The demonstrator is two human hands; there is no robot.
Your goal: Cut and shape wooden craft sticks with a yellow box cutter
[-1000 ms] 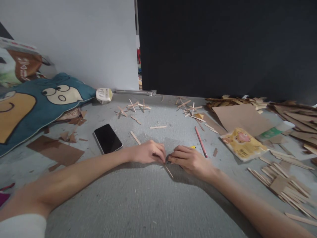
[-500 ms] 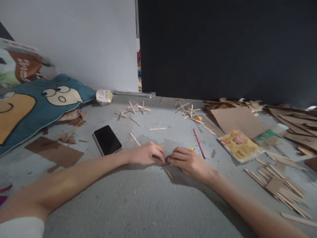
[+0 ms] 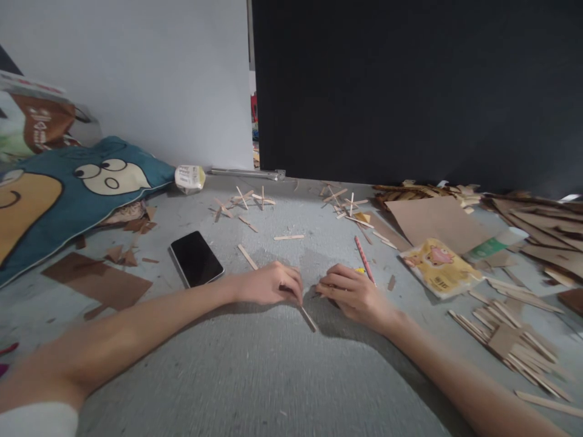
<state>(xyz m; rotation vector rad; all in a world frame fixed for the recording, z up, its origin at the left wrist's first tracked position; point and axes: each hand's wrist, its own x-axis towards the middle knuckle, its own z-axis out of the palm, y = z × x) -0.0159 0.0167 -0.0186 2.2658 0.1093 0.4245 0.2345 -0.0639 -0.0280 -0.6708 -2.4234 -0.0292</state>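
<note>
My left hand point(image 3: 276, 284) rests on the grey tabletop with its fingers pinched on a thin wooden craft stick point(image 3: 308, 318), which slants toward me from the fingertips. A little to the right, my right hand point(image 3: 353, 294) is closed, its curled fingertips apart from the stick. Past its knuckles shows the yellow end point(image 3: 359, 271) of a thing it grips; the rest is covered by the fingers. A red patterned pencil point(image 3: 364, 258) lies just beyond that hand. Another craft stick point(image 3: 247, 257) lies behind my left hand, and one more point(image 3: 288, 237) farther back.
A black phone point(image 3: 197, 259) lies left of my hands, near brown cardboard point(image 3: 98, 280) and a blue cushion point(image 3: 122, 194). Crossed stick pieces point(image 3: 262, 199) stand at the back. On the right are a yellow packet point(image 3: 439, 267) and a pile of craft sticks point(image 3: 510, 343).
My right hand has moved slightly right, away from my left hand, and the yellow end moved with it. The stick at my left fingertips shows more of its broad side.
</note>
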